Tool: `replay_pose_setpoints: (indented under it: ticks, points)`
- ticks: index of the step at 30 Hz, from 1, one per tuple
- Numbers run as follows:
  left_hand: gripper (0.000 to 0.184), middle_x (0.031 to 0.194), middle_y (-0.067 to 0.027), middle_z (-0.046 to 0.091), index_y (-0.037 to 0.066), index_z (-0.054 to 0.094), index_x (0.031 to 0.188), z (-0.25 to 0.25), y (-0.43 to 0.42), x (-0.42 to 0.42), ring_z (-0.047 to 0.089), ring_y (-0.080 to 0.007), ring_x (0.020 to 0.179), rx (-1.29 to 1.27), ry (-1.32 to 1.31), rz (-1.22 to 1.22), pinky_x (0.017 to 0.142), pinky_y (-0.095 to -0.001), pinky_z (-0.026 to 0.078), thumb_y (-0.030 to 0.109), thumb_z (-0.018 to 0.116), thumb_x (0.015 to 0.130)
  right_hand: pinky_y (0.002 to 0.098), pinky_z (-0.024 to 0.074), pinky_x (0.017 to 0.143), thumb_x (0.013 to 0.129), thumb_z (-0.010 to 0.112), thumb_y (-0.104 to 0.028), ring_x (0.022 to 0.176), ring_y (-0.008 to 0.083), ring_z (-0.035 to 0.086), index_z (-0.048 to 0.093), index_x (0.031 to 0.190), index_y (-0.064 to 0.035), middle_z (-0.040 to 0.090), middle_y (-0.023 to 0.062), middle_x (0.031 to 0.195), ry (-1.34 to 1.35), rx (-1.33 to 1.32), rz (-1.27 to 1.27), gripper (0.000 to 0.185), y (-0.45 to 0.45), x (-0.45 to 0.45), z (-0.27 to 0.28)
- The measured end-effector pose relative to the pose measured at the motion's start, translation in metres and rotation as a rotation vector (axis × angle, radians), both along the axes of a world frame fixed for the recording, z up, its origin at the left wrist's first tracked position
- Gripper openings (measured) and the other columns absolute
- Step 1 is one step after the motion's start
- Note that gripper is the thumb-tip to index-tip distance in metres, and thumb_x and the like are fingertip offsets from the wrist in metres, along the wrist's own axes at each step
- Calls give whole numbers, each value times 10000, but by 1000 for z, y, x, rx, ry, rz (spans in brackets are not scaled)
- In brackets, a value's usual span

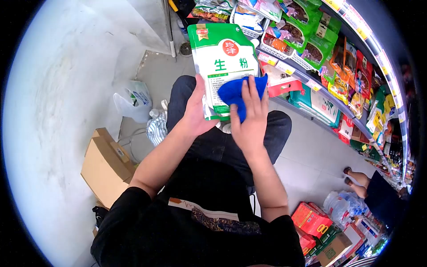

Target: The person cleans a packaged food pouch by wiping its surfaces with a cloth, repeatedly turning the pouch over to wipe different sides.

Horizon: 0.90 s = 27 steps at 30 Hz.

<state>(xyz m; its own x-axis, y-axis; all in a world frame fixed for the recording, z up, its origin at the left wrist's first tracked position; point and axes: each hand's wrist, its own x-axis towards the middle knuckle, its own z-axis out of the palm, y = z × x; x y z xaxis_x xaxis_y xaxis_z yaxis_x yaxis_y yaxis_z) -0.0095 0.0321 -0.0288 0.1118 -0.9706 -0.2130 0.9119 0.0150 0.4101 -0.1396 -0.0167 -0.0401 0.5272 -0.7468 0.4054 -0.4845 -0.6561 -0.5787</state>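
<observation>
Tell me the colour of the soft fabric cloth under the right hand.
The fabric cloth is plain deep blue, showing best in the head view.

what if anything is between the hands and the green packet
A blue cloth lies between the right hand and the packet, over its lower front. Nothing visible separates the left hand from the packet's left edge.
</observation>
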Motion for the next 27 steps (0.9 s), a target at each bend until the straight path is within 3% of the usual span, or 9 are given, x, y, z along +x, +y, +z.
replay_pose_setpoints:
  ticks: [3, 7, 10, 12, 15, 19, 22, 24, 27]
  points:
    - [719, 1359, -120, 412, 84, 304, 1377, 1, -2, -3, 414, -266, 1241, -5, 41, -9, 1026, -410, 331, 610, 314, 887, 607, 128, 1034, 645, 668, -245, 1292, 433, 248, 475, 1275, -95, 359, 79, 1408, 118, -66, 40, 676, 19, 3, 16]
    - [697, 1331, -133, 442, 64, 346, 1350, 7, -8, -6, 466, -285, 1184, -14, 45, 5, 1007, -418, 357, 583, 375, 885, 580, 120, 1048, 590, 675, -276, 1266, 311, 358, 560, 1203, -163, 453, -15, 1344, 122, -225, 167, 633, 41, 7, 6]
    - [674, 1331, -144, 441, 62, 337, 1354, 3, -6, -3, 454, -289, 1198, 2, 13, 20, 1016, -415, 347, 553, 383, 895, 583, 121, 1047, 573, 687, -260, 1263, 309, 359, 553, 1213, -181, 450, -6, 1347, 143, -247, 137, 660, 23, -4, 4]
    - [666, 1348, -157, 418, 54, 314, 1364, 6, -8, -1, 423, -290, 1231, -13, 98, -8, 1039, -436, 309, 523, 398, 899, 582, 153, 1046, 585, 692, -178, 1271, 349, 341, 512, 1257, -157, 404, 76, 1380, 95, -128, -10, 696, 7, -13, 10]
    - [680, 1384, -134, 374, 62, 276, 1377, 11, -14, -6, 394, -283, 1253, -73, 69, 22, 1037, -433, 306, 522, 407, 895, 500, 274, 1026, 727, 598, -66, 1260, 433, 312, 434, 1311, -68, 331, 184, 1404, -233, 58, -44, 607, -12, -17, -8]
    - [678, 1353, -130, 412, 67, 308, 1362, 11, -18, -17, 425, -281, 1222, -15, 180, 24, 1023, -427, 321, 532, 428, 883, 497, 269, 1022, 725, 563, -27, 1237, 446, 332, 433, 1301, -32, 339, 205, 1387, -377, 85, -111, 590, 0, -9, -10]
    - [680, 1342, -127, 430, 74, 322, 1359, 7, -19, -16, 436, -281, 1213, -20, 76, 28, 1021, -416, 326, 541, 433, 877, 566, 211, 1043, 651, 615, -73, 1250, 480, 287, 506, 1221, -40, 397, 174, 1348, -121, -60, -70, 582, 7, -14, 2]
    - [676, 1326, -137, 448, 64, 339, 1351, 8, -19, -16, 456, -275, 1196, 35, 25, 33, 1021, -396, 335, 547, 412, 883, 613, 146, 1048, 590, 659, -130, 1272, 493, 240, 545, 1188, -75, 412, 125, 1352, -128, -96, -16, 611, 14, -9, 1]
    - [669, 1334, -145, 434, 51, 326, 1357, 15, -14, -15, 456, -268, 1195, 10, -140, 18, 1030, -386, 333, 540, 376, 904, 647, 45, 1037, 612, 667, -223, 1289, 421, 280, 596, 1143, -115, 436, 9, 1355, 63, -108, 104, 547, 36, -6, 10]
